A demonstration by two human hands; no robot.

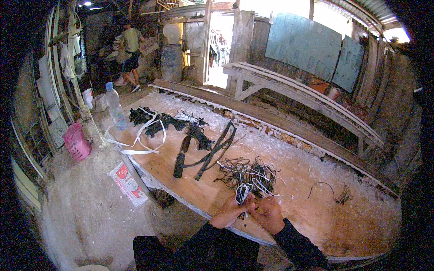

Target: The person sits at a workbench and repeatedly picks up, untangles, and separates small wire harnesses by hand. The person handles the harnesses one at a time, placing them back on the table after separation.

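At the table's near edge, my left hand is closed around a small bundle of black and white cords. Right beside it, my right hand has its fingers bent in against the same bundle, touching the left fingers. Exactly what those right fingertips pinch is hidden. Just beyond both hands spreads a loose pile of black and white cords. Left of the pile lie a crossed black strap and a dark tool handle.
The wooden table has a rough, whitish far edge. Farther left are black cord bundles, a white strap and a plastic bottle. A small cord bunch lies right. Behind stands a long bench; a person stands far left.
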